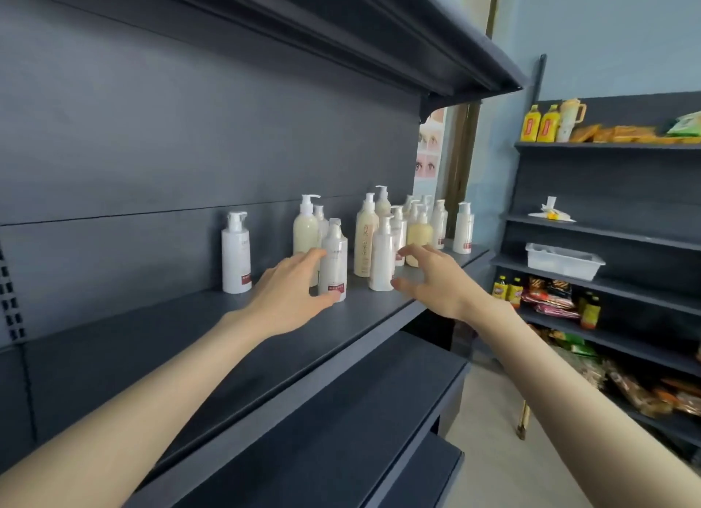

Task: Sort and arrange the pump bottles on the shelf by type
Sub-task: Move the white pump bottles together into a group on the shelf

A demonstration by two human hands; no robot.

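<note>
The left hand (292, 291) is spread with straight fingers around the red-labelled white pump bottle (333, 261). Its thumb lies at the bottle's lower front, and its fingertips reach past the bottle's left side toward a cream-filled bottle (305, 230) just behind. The right hand (436, 280) is also open, thumb tip just beside the foot of a plain white bottle (381, 257) and fingertips in front of a squat yellowish bottle (419, 238). All stand upright on the dark shelf (189, 337), with a lone white bottle (236, 253) well left of the left fingers.
</note>
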